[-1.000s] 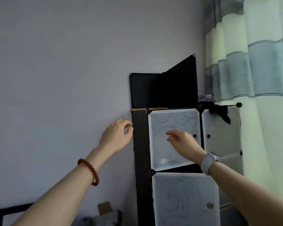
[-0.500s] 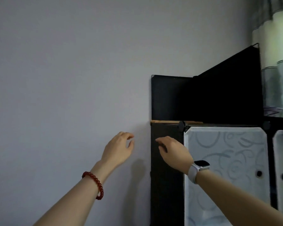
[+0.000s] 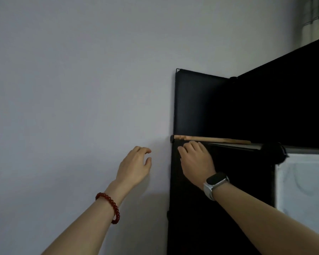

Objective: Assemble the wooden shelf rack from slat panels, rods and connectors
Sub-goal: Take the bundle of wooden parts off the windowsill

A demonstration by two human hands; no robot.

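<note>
A tall black cabinet stands against the wall. A thin wooden strip lies along its upper edge, with a round black connector at the left corner. Two upright black panels rise above that edge and meet at a corner. My right hand, with a watch on the wrist, reaches up to the dark side panel just under the wooden strip, fingers loosely bent and holding nothing. My left hand, with a red bead bracelet on the wrist, hovers left of the cabinet in front of the wall, fingers relaxed and empty.
A plain grey wall fills the left of the view. A white translucent door panel with a swirl pattern sits at the right. A black corner connector lies above that door. A curtain shows at the top right.
The view has closed in on the cabinet's upper left corner. My right hand has risen from the white door to the dark side panel under the wooden strip. My left hand stays beside the cabinet.
</note>
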